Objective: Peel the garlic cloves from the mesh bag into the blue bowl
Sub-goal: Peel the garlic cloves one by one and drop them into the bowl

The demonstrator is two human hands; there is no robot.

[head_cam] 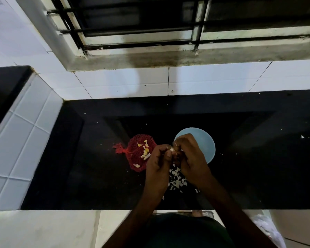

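A red mesh bag [135, 154] lies on the black counter with several pale garlic cloves [145, 153] on it. The blue bowl [205, 143] stands just right of the bag, partly hidden behind my hands. My left hand [158, 166] and my right hand [190, 154] meet above the counter between bag and bowl. Both pinch one small white garlic clove [171, 149] between fingertips. What lies inside the bowl is hidden.
A heap of white garlic skins [177, 181] lies on the black counter [258, 167] under my hands, with stray flakes scattered around. White tiled walls rise at the back and left. A barred window is above. A white plastic bag [268, 230] sits lower right.
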